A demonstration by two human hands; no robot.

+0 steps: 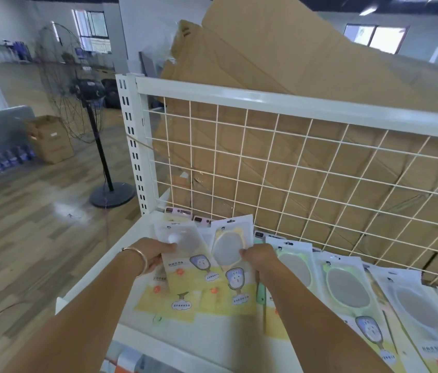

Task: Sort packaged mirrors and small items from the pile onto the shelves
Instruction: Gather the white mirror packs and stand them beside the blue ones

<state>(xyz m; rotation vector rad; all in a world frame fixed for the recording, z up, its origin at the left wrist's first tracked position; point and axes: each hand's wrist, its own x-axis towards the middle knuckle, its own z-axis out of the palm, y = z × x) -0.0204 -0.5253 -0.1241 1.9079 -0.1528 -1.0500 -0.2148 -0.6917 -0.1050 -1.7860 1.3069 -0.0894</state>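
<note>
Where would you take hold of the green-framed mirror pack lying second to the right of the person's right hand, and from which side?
Probably a pinch grip on the flat header strip of the green-framed mirror pack, coming from above at the wire grid end. The pack lies flat with neighbours overlapping its long sides, so that thin end looks freest.

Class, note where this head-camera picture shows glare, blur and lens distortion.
Head view: window glare whitens the floor; the wire grid bows from wide-angle distortion; the packaged mirrors gripped by the left hand and right hand look soft; ceiling lights streak.
</note>
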